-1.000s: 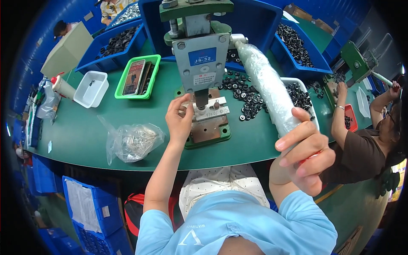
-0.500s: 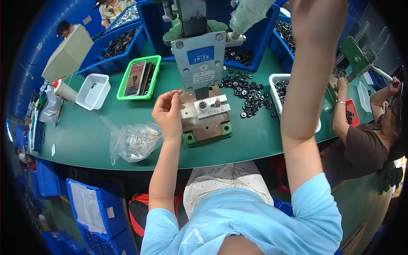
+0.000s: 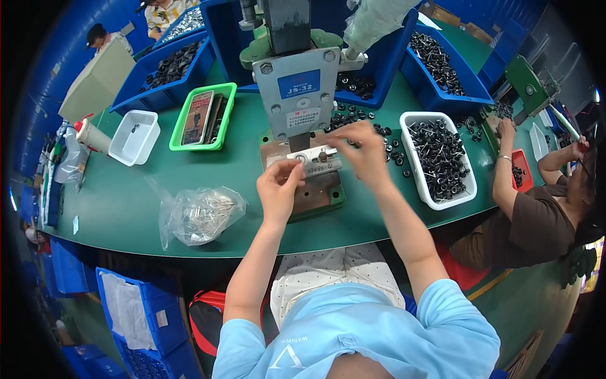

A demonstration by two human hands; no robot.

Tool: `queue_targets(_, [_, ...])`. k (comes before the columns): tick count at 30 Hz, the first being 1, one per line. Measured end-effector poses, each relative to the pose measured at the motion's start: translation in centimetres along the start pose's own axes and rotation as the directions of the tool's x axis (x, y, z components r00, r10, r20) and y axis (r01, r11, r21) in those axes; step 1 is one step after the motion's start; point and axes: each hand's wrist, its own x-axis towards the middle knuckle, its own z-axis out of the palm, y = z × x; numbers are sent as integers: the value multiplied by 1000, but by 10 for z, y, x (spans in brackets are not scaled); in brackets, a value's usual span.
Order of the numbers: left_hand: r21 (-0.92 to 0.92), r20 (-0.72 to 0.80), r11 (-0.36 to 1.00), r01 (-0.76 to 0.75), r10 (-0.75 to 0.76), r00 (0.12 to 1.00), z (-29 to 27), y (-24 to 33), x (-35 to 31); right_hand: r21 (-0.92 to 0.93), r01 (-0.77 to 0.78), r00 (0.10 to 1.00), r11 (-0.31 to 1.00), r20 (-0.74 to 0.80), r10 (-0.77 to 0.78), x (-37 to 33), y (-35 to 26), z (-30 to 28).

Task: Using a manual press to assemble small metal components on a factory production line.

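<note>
In front of me stands a bench press with a grey front plate. On its base, a metal fixture block lies under the ram. My left hand is at the block's left end, thumb and fingertips pinched together; whatever they hold is too small to make out. From the right my right hand reaches over the block, fingers bent in toward a small peg on it. Its grip is partly blurred, and I cannot make out what is in it. Black round caps lie loose just beyond that hand.
A white tray of black-headed pins stands right, a clear bag of metal pins left. A green basket holds a phone. Blue bins line the back. A co-worker sits at the right at another press.
My right hand has come down from high up at the top of the view to the fixture block. My left hand has moved right and nearer to me, onto the block's left end.
</note>
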Motion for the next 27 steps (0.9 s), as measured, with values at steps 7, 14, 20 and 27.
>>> queue_targets(7, [-90, 23, 996, -28, 30, 999, 10, 4, 15, -734, -327, 943, 596, -298, 150, 2, 63, -158])
queue_targets(14, [-266, -78, 961, -79, 60, 995, 15, 7, 16, -405, -4, 996, 914, 76, 38, 19, 39, -60])
queue_targets(20, [-324, -67, 941, -95, 77, 995, 22, 15, 5, -715, -25, 970, 699, 150, 189, 40, 71, 31])
queue_targets(27, [-133, -143, 987, -87, 68, 987, -13, 11, -2, -4, -245, 962, 969, 122, 244, 26, 3, 3])
